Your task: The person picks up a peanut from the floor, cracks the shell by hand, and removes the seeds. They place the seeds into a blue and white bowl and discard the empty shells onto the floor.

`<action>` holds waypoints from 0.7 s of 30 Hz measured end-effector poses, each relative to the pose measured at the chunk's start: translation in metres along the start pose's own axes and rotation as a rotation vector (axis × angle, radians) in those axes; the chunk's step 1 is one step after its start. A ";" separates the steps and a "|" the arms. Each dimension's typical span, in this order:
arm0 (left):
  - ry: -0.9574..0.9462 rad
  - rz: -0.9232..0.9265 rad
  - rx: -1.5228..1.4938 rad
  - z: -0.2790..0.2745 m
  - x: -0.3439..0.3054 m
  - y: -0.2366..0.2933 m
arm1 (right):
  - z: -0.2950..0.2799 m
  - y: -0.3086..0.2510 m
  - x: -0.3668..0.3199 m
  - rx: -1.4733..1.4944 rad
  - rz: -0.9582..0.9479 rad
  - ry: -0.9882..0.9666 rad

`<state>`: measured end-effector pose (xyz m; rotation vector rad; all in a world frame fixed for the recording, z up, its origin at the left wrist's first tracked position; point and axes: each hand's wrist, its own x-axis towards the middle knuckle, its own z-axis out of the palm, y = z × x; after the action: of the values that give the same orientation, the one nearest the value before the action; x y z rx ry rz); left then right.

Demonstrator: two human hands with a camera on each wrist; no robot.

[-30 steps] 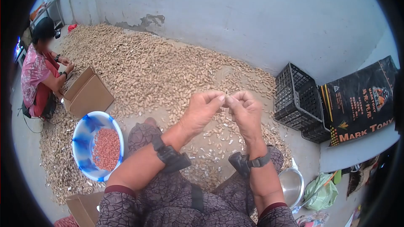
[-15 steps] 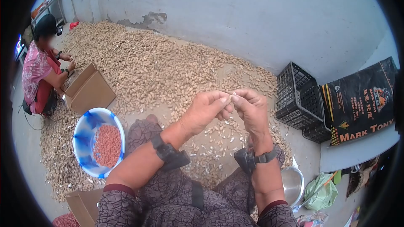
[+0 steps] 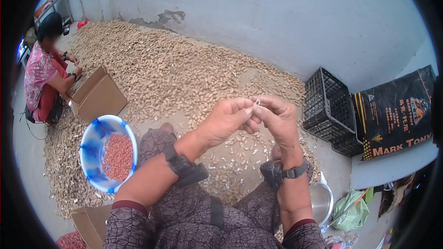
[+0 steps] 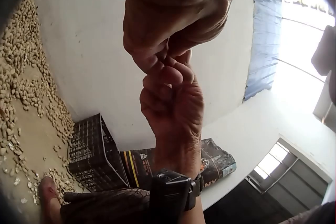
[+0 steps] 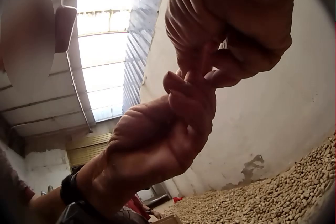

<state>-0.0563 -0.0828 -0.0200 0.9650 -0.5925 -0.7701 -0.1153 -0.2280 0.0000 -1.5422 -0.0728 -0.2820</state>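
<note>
In the head view a small pale peanut shell [image 3: 257, 102] sits between the fingertips of both hands, over the floor. My left hand [image 3: 227, 119] pinches it from the left with thumb and forefinger. My right hand [image 3: 279, 121] pinches it from the right, its thumb and forefinger meeting the left fingertips. Both wrist views show the hands touching at the fingertips, the left hand [image 4: 178, 8] above the right hand [image 4: 176, 103] in the left one; the fingers largely hide the shell there.
Peanuts [image 3: 175, 71] are heaped along the wall. A blue-white basin [image 3: 91, 175] holds reddish kernels [image 3: 117, 157]. A cardboard box [image 3: 104, 97] stands near a squatting person [image 3: 44, 76]. On the right are black crates [image 3: 323, 106], a black sack [image 3: 397, 110] and a metal bowl [image 3: 321, 200].
Both hands have shifted slightly right, still together at the fingertips. The right wrist has moved right, and a pale shell shows more clearly between the fingers.
</note>
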 end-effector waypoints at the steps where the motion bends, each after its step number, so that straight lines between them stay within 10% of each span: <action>1: 0.004 0.002 0.016 0.000 0.000 0.000 | 0.000 0.000 0.000 -0.050 -0.024 -0.002; 21: -0.079 0.205 0.357 0.010 -0.007 0.011 | 0.002 -0.005 -0.002 0.195 0.165 -0.202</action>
<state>-0.0642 -0.0786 -0.0063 1.1815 -0.9036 -0.5292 -0.1182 -0.2253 0.0043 -1.3691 -0.1274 0.0129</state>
